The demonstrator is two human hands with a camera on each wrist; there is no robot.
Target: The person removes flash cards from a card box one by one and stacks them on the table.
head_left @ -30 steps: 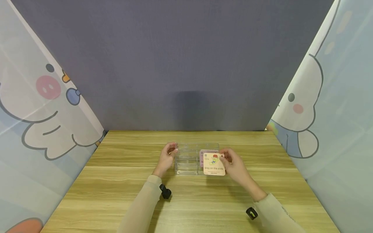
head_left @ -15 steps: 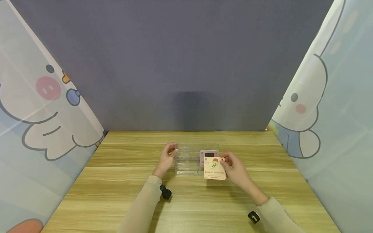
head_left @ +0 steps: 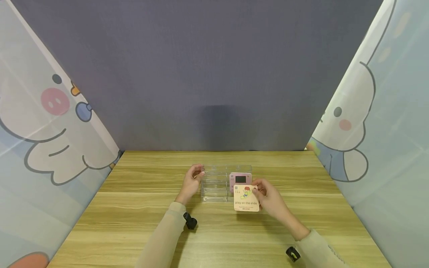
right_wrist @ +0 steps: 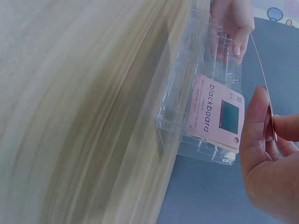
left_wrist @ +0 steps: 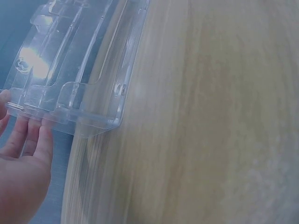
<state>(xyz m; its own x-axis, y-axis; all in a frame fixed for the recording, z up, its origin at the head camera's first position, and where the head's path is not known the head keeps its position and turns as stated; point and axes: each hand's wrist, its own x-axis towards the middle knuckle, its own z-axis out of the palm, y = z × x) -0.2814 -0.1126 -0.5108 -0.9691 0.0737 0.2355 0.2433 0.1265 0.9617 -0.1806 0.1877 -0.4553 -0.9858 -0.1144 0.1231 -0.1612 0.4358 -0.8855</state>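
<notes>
A clear plastic tiered rack (head_left: 214,192) stands on the table, its left end held between the thumb and fingers of my left hand (head_left: 191,184). In the left wrist view those fingers lie against the rack's edge. On the right side of the rack sits a pink card (head_left: 240,179), printed "blackboard" in the right wrist view. My right hand (head_left: 272,198) pinches a cream card (head_left: 246,199) reading "play on the slide" by its right edge. It is held in front of the rack and covers the pink card's lower part; the right wrist view sees it edge-on.
The wood-grain table (head_left: 151,216) spreads around the rack. A dark grey panel (head_left: 214,74) rises behind it, and printed cartoon curtains (head_left: 395,149) flank both sides. Each wrist wears a small black device (head_left: 190,220).
The cream card in my right hand has moved down and toward me, uncovering more of the pink card. My left hand and the rack have stayed in place.
</notes>
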